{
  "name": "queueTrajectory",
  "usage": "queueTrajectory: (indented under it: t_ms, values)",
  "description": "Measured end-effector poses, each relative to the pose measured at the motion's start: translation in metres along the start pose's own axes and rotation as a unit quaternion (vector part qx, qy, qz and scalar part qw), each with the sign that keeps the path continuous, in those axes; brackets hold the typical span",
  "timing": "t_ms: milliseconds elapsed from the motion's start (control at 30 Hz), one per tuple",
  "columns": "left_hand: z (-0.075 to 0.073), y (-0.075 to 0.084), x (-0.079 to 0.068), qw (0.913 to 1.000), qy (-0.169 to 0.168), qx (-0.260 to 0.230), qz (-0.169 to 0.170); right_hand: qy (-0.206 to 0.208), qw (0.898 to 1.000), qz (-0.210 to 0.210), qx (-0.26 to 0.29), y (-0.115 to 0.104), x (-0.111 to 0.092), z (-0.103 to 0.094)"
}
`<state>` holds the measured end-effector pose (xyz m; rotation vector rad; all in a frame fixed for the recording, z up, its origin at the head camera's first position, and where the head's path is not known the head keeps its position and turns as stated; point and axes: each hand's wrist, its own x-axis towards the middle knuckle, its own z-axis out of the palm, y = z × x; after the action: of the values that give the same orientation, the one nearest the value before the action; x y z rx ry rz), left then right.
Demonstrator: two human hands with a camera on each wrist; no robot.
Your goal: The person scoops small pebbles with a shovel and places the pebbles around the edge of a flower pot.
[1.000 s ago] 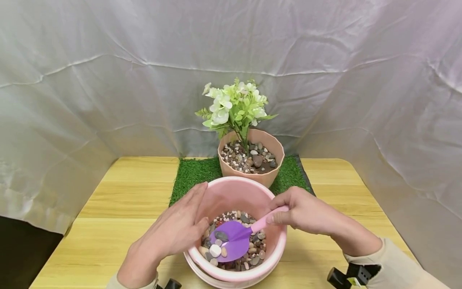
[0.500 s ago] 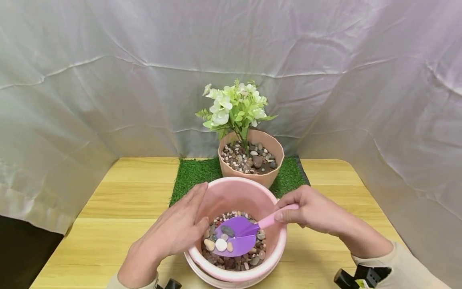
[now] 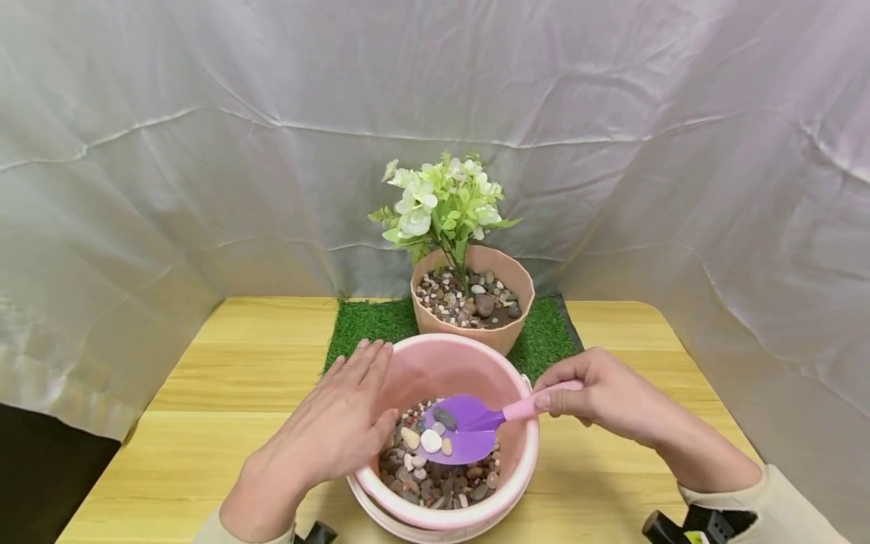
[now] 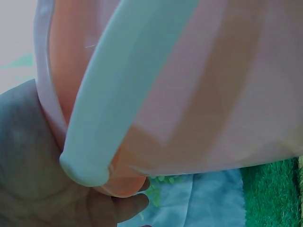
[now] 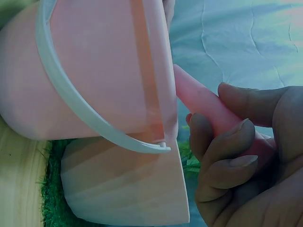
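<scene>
A pink bucket [image 3: 523, 468] with a white handle [image 5: 71, 94] stands at the front of the table, pebbles [image 3: 435, 487] lying in its bottom. My right hand [image 3: 605, 397] grips the pink handle of a small trowel [image 3: 469, 442] over the bucket's right rim. On the trowel's purple blade sit several stones, among them a white stone [image 3: 431, 440] and a dark grey one [image 3: 445, 418]. The blade is inside the bucket, above the pebbles. My left hand [image 3: 340, 423] rests on the bucket's left rim, its fingers straight and the thumb over the inside.
Behind the bucket, a peach flowerpot [image 3: 469, 332] holds pebbles and a plant with white flowers [image 3: 445, 200]. It stands on a green turf mat [image 3: 370, 321]. Grey cloth [image 3: 306, 189] hangs around the back and sides of the wooden table [image 3: 238, 393].
My right hand has drawn the trowel rightward and up off the pebbles, stones staying on its blade. The left hand has stayed on the rim, its fingers a little more spread.
</scene>
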<state>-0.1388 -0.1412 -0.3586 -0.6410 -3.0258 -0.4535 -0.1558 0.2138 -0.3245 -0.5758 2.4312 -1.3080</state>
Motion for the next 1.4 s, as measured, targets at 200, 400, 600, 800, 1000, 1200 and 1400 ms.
queueTrajectory:
  t_ms: [200,400,600,800,1000,1200,1400]
  values:
    - [0.001,0.000,0.000,0.9999,0.000,-0.010,-0.003,0.022,1.000,0.002,0.011,0.002,-0.003,-0.006]
    - [0.001,-0.001,0.000,0.9997,0.000,-0.026,-0.002,0.036,0.999,0.002,0.036,0.005,-0.006,-0.012]
    - [0.000,0.000,0.001,0.9992,-0.005,-0.039,-0.002,0.070,0.997,0.012,0.043,0.005,-0.009,-0.024]
    - [0.002,-0.002,0.002,0.9992,-0.004,-0.039,-0.007,0.118,0.992,0.034,0.033,-0.003,-0.008,-0.051]
    - [0.002,-0.003,0.002,0.9992,-0.002,-0.038,-0.006,0.163,0.984,0.071,0.005,-0.002,-0.001,-0.082]
    - [0.001,-0.002,0.001,0.9990,-0.005,-0.042,-0.011,0.178,0.974,0.130,-0.049,0.001,0.008,-0.105]
    - [0.001,-0.002,0.001,0.9988,-0.008,-0.048,-0.011,0.175,0.963,0.170,-0.116,0.000,0.013,-0.113]
